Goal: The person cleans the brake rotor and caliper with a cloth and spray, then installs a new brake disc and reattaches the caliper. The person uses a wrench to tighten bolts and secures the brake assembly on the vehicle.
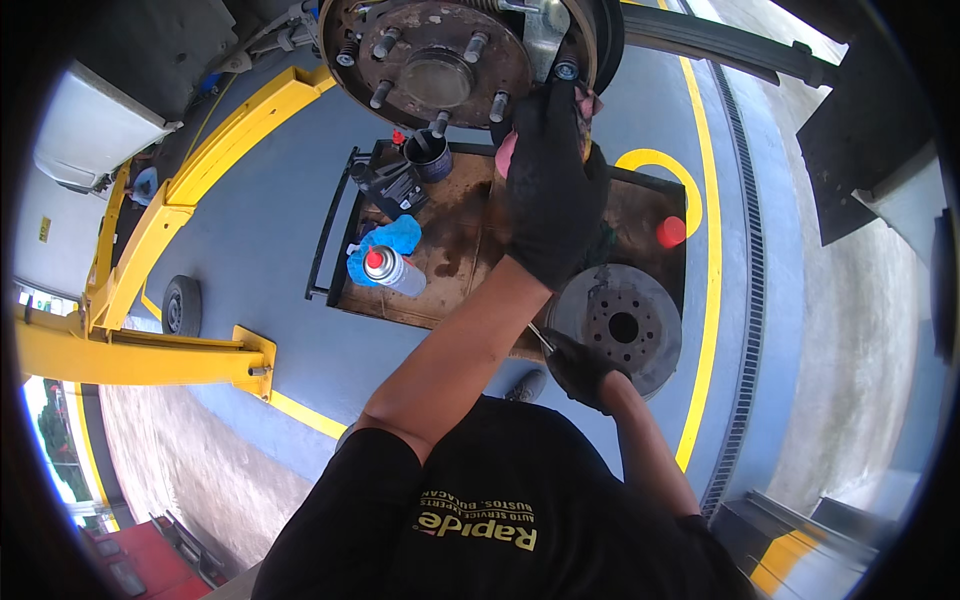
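My left hand (555, 190), in a black glove, reaches up to the lower right edge of a rusty wheel hub and brake assembly (437, 78) with bare studs. Its fingers are closed near a small spring there; pink material shows on both sides of the glove, but what it is I cannot make out. Lower down, my gloved right hand (582, 372) is closed around a slim metal tool (541, 337), whose far end is hidden. Beside that hand, a round grey brake drum (655, 300) with a ring of holes overlaps the cart's near right corner.
Beneath the hub stands a cart (450, 290) carrying a red-capped spray can (402, 276), blue cloth (400, 235), black bottle (398, 192), dark tin (430, 160) and red cap (671, 232). A yellow lift arm (240, 125) rises at left, near a loose wheel (181, 306).
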